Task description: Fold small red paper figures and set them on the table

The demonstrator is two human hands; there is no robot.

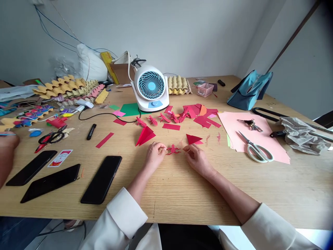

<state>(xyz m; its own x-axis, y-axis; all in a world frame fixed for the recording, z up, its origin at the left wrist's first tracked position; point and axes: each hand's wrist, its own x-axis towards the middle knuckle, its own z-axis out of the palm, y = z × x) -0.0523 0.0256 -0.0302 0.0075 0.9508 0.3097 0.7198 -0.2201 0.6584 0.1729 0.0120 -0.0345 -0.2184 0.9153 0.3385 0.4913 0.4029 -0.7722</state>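
Note:
A small red folded-paper figure [173, 149] with thin leg-like strips lies on the table between my two hands. My left hand [155, 155] is closed in a pinch at the figure's left strip. On the other side my right hand [198, 160] has its thumb and fingertips together, just beyond the figure's right strips; what they hold, if anything, is too small to make out. Behind my hands stand a red folded-paper piece [145, 135] on the left and a red paper triangle [193, 139] on the right. Farther back is a row of similar red paper figures [164, 118].
A white fan [151, 86] stands behind the paper scraps [203, 119]. Grey-handled scissors [256, 149] lie on pink sheets [231, 126] at right. Several black phones, one nearest me [101, 180], lie at left. Another person's hand [9, 146] shows at the left edge.

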